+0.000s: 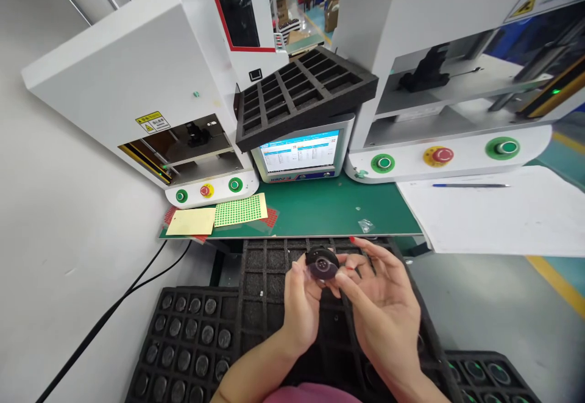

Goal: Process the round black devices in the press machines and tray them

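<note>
A round black watch body (322,263) is held up before me, with a circular sensor window and small dots facing the camera. My left hand (302,299) grips its left side between thumb and fingers. At the lower right rim, the thumb of my right hand (384,305) presses against the edge with a bent finger behind it, while the index finger stands raised. A purplish sheen shows along the lower rim; whether it is film or reflection I cannot tell. Beneath both hands lies a black foam tray (260,281) with square compartments.
Another foam tray (183,330) at lower left holds several round pieces; one more (484,372) sits at lower right. The green bench (315,208) carries a green-dot sticker sheet (241,210), a screen (301,150) and white press machines (183,74). A pen (470,185) lies on paper (503,220).
</note>
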